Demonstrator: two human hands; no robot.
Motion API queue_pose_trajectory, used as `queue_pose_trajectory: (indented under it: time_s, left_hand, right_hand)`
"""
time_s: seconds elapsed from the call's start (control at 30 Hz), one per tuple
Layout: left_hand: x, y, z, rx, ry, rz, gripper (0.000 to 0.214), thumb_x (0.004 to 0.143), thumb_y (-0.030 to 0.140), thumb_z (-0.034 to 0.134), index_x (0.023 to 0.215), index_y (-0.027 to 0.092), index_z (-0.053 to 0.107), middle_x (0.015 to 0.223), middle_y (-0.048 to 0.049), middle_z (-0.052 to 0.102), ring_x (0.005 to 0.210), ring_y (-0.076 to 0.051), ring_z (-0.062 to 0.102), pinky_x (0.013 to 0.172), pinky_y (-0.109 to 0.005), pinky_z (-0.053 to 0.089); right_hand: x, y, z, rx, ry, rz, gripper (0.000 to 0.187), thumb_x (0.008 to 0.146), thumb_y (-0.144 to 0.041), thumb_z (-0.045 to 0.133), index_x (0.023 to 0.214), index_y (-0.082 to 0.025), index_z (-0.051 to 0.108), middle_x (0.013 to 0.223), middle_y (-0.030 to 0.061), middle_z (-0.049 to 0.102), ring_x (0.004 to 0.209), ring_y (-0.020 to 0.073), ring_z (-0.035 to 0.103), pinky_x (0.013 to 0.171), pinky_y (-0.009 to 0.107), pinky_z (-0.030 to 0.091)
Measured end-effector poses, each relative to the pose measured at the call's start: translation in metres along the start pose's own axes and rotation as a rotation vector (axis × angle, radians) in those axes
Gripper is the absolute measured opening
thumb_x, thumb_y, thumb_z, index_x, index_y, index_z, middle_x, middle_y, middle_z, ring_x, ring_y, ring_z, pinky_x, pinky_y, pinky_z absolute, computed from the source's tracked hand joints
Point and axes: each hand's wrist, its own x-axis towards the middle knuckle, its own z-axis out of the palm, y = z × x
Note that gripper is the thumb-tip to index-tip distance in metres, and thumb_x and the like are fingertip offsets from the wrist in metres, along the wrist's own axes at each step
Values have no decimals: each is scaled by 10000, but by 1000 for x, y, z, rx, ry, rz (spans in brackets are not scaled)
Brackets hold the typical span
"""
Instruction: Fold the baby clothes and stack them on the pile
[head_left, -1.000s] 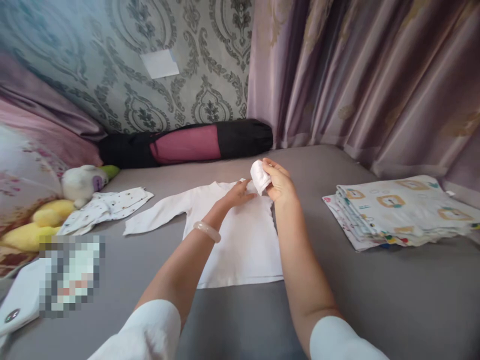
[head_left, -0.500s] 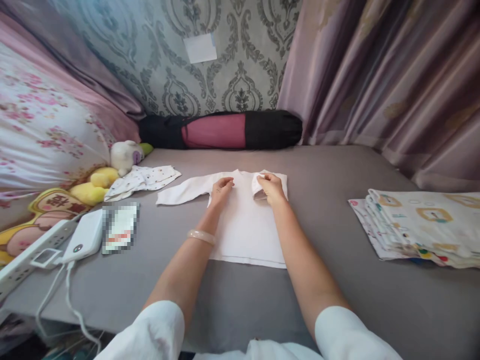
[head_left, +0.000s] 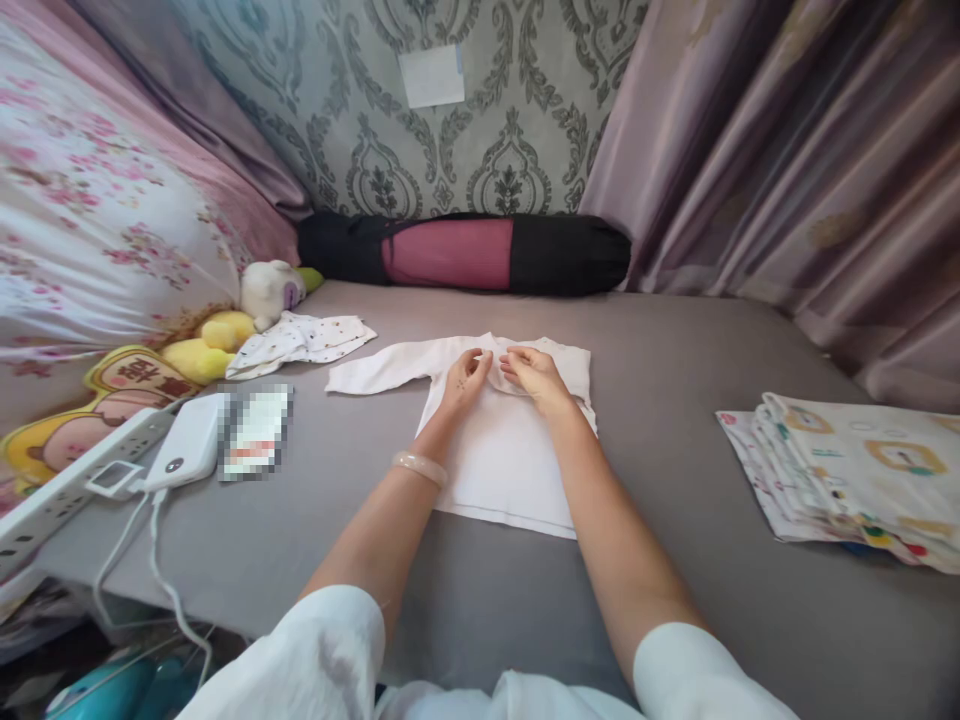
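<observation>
At far left, a white power strip (head_left: 82, 480) lies near a white power bank (head_left: 193, 435) (a round dark mark shows on its face). Beyond them, yellow plush (head_left: 199, 357) lies beside a spotted garment (head_left: 307, 340). At centre, a white shirt (head_left: 502, 460) lies spread on the grey sheet (head_left: 660, 400), one sleeve extended leftward. The left hand (head_left: 466, 382), fingers curled, is near the neckline; whether it pinches fabric cannot be determined. The right hand (head_left: 540, 382), fingers loosely bent, is over the upper chest; its grip likewise cannot be confirmed. At right, well apart, lies a stack of printed cloths (head_left: 862, 470).
</observation>
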Motion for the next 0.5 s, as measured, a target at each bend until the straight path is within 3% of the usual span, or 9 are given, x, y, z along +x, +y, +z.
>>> queue_pose_trajectory:
  time_s: [0.1, 0.17, 0.3, 0.37, 0.5]
  left_hand:
    - [0, -7, 2, 97, -3, 37, 555, 807, 318, 596, 1335, 180, 496, 795, 6, 629, 734, -147, 578, 747, -279, 458]
    - [1, -10, 2, 152, -30, 92, 640, 747, 187, 583, 1375, 218, 467, 830, 15, 618, 738, -141, 564, 750, -278, 456]
    - [4, -15, 2, 140, -58, 205, 422, 735, 116, 500, 1109, 209, 672, 939, -33, 629, 852, -166, 579, 789, -291, 464]
    - [7, -17, 2, 87, -29, 223, 325, 776, 137, 477, 1006, 189, 702, 989, -61, 628, 890, -174, 584, 784, -291, 474]
    - [8, -19, 2, 85, 11, 206, 340, 798, 170, 508, 1094, 186, 674, 1113, -91, 625, 989, -199, 582, 803, -301, 483]
  right_hand:
    - [3, -5, -9, -4, 41, -23, 121, 929, -112, 525, 867, -157, 619, 834, 36, 718, 726, 90, 683, 762, 248, 572]
    - [6, -9, -19, 22, 85, -35, 141, 934, -114, 513, 850, -157, 617, 815, 31, 717, 708, 85, 680, 715, 219, 568]
    - [11, -17, -39, 108, 204, -58, 163, 937, -111, 486, 845, -160, 611, 796, 29, 715, 691, 82, 675, 688, 205, 556]
    - [13, -19, -46, 111, 266, -70, 157, 935, -113, 477, 865, -158, 610, 828, 39, 720, 702, 83, 675, 702, 213, 551]
    - [20, -15, -54, -131, 313, -124, 201, 934, -142, 443, 973, -152, 640, 1002, 74, 725, 855, 102, 683, 792, 243, 530]
